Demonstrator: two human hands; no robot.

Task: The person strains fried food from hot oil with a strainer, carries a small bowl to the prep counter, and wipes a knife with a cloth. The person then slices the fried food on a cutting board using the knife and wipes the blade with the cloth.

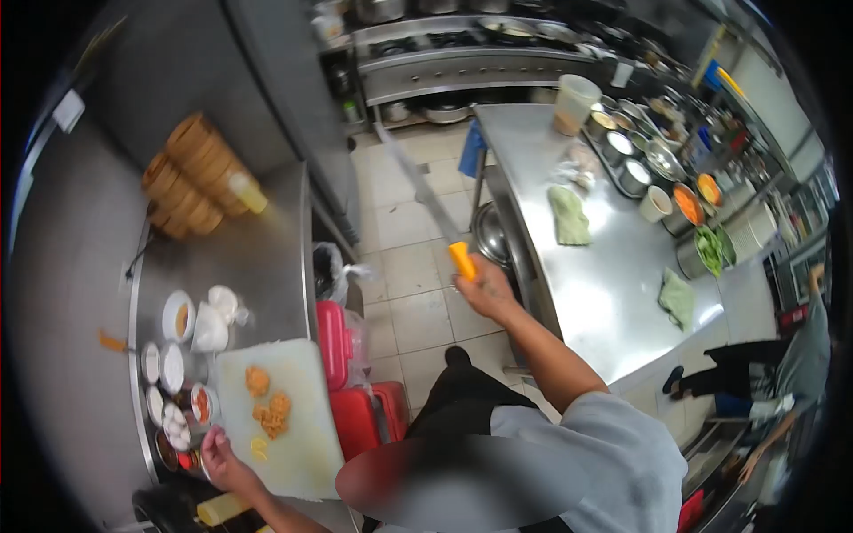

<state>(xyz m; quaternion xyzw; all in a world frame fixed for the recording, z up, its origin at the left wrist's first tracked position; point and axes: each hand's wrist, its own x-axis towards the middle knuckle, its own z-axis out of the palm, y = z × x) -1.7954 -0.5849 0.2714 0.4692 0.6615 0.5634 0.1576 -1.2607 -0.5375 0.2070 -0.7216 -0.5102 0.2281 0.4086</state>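
Knife [430, 203] with a long grey metal blade and an orange-yellow handle: located above the tiled floor [415, 319], in the aisle between two steel counters, well apart from the board. The right hand [487, 289] has its fingers clamped around the handle; the blade points forward, away from the body. The left hand [226, 462] is at the near left edge of the white rectangular cutting board [310, 391], just beside the round white container of red pieces [203, 406]. Its fingers are curled; at this size, whether the fingertips meet or grip anything cannot be told.

Golden-brown, rough-surfaced food pieces [274, 415] and a yellow curved slice [259, 448] lie on the board.

Step in hand, as judged: knife held clear of the food, no cut under way. Bringing blade to board would call for a leftward swing of the right arm, left fingers kept out of the blade's path.
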